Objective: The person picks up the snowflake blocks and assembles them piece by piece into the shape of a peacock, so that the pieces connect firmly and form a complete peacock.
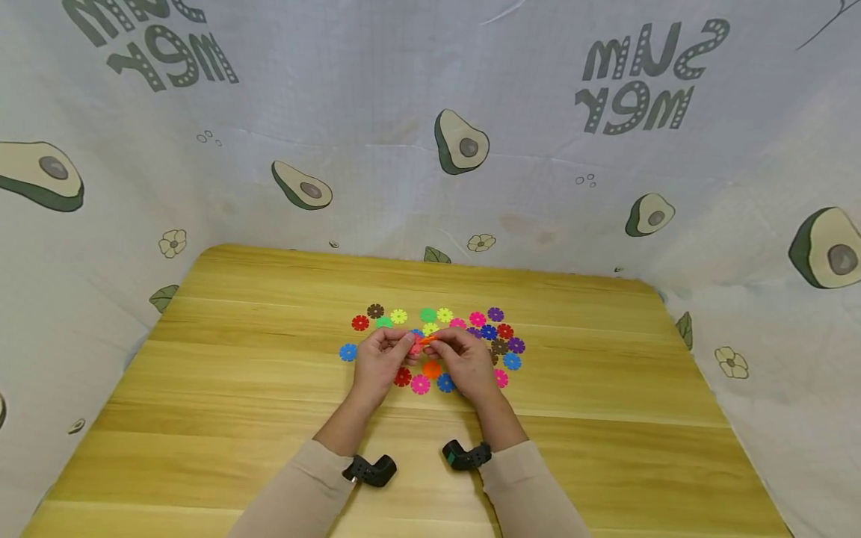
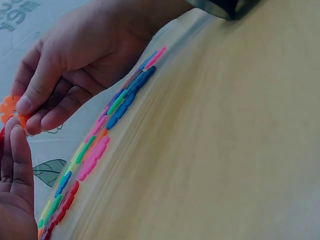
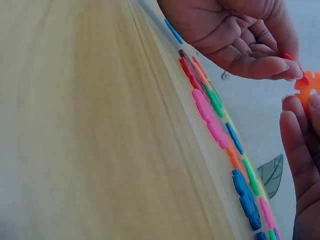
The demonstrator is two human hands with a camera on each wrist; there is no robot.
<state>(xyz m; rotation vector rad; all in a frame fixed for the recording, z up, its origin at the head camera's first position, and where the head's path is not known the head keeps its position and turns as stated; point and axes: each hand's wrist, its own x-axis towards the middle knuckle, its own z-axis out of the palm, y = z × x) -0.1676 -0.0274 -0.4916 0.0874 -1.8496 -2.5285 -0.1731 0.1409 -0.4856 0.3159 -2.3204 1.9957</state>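
Observation:
My left hand (image 1: 378, 365) pinches a red notched plastic disc (image 3: 291, 60) between thumb and fingers. An orange notched disc (image 3: 303, 95) is pinched by my right hand (image 1: 471, 366). In the right wrist view the edges of these two discs meet at an angle, the red one edge-on. Both hands are raised over the tabletop, fingertips close together. Part of each disc is hidden behind fingers. Under and around the hands lie flat, flower-shaped discs of the same kind, among them a pink disc (image 1: 420, 385) and another orange disc (image 1: 432, 369).
Several more discs lie spread on the wooden table (image 1: 269, 418), including a blue disc (image 1: 347, 353) left of the hands and a purple disc (image 1: 495, 314) at the back right. A printed cloth (image 1: 377, 90) hangs behind and beside the table. Each wrist wears a black strapped device (image 1: 371, 471).

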